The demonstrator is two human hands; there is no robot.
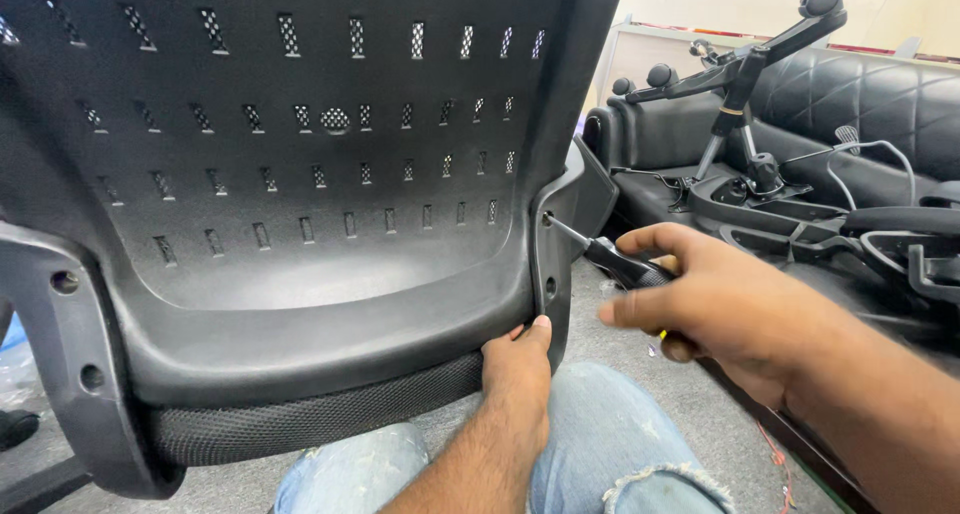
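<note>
left hand clamps the slotted plastic chair back; right hand fists a screwdriver.

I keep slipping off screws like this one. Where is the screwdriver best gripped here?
Grip the screwdriver by its thick black handle, coming from the right, as the right hand does: its shaft slants up-left into the chair back's side bracket, so the handle end points right.

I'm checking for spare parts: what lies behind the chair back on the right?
Behind the chair back a black sofa holds a chair base and other black chair parts. The chair back covers whatever lies further left.
</note>
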